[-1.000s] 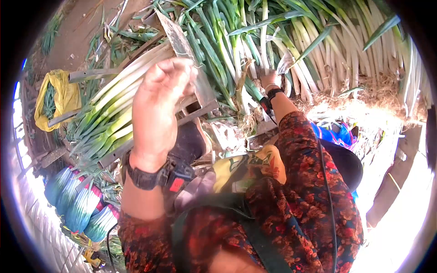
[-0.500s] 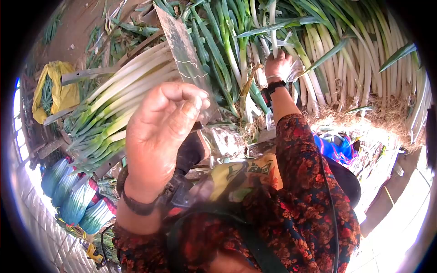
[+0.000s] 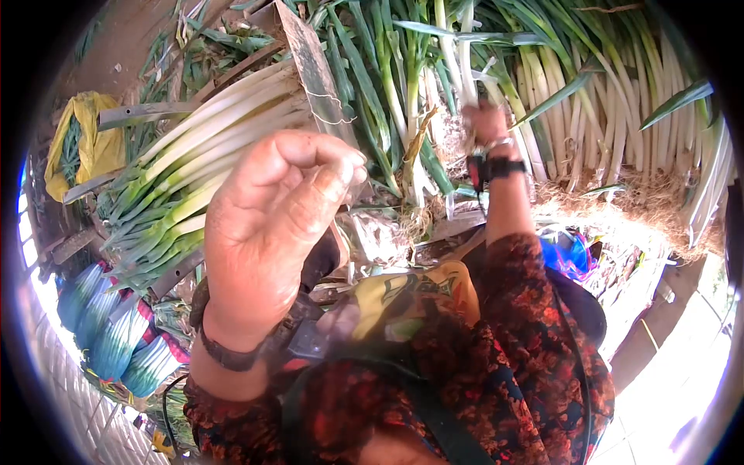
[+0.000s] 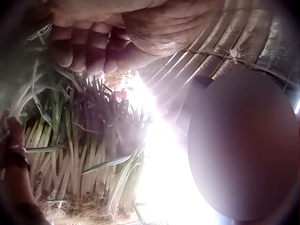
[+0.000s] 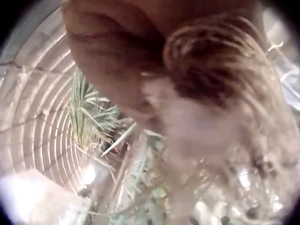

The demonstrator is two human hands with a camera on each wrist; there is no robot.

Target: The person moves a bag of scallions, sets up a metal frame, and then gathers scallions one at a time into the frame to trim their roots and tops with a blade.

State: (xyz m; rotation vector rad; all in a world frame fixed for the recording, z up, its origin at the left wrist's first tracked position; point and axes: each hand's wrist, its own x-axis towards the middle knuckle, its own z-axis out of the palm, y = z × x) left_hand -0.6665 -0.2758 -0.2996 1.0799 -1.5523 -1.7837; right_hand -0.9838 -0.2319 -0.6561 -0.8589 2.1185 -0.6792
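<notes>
My left hand [image 3: 267, 225] is raised in front of the body, palm up, its fingers loosely bent with the thumb near the forefinger. Nothing lies between them, and the left wrist view shows the same bent fingers [image 4: 96, 49]. Farther forward, my right hand [image 3: 490, 124] grips a long green onion [image 3: 466, 70] near its root end, its white stalk pointing away from me. Shaggy roots [image 5: 262, 79] hang blurred beside the palm in the right wrist view. Right of that hand stands a thick row of green onions [image 3: 612, 116] with roots toward me.
Trimmed green onions [image 3: 225, 139] lie in a metal-barred rack on the left, beside an upright board [image 3: 310, 62]. A yellow bag [image 3: 97, 139] hangs from the rack's far side. Tied bundles [image 3: 116, 341] lie lower left. A blue bag [image 3: 570, 252] sits by the right sleeve.
My right hand, earlier among the stalks, has gripped a green onion and drawn back slightly, toward the right. My left hand has come down a little, its fingers bending.
</notes>
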